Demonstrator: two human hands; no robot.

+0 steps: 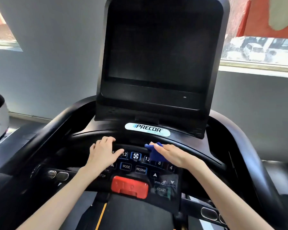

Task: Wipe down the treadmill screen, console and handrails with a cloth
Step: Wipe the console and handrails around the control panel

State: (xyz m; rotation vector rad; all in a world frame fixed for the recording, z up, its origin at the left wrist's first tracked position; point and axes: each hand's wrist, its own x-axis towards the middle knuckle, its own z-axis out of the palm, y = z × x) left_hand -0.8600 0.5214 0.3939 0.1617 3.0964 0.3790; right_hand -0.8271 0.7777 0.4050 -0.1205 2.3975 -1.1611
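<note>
Well, straight above the red stop key (130, 188) stands the treadmill's big dark screen (158, 47), unlit. The console (140, 170) of buttons spreads just above that key and to both sides, and the black handrails (40, 146) curve out far to either side of it. Both bare hands lie on the curved bar (189, 149) above the key. The left hand (103, 151), up and left of the key, holds nothing, its fingers relaxed and draped over the bar. The right hand (170, 153), up and right of the key, presses the blue cloth (154, 151) down with fingers laid nearly straight, and the cloth pokes out past the fingertips. My worry is the START button (161, 190), just right of the key. A firm downward sweep could trip it, or the speed arrows, and set the machine running.
</note>
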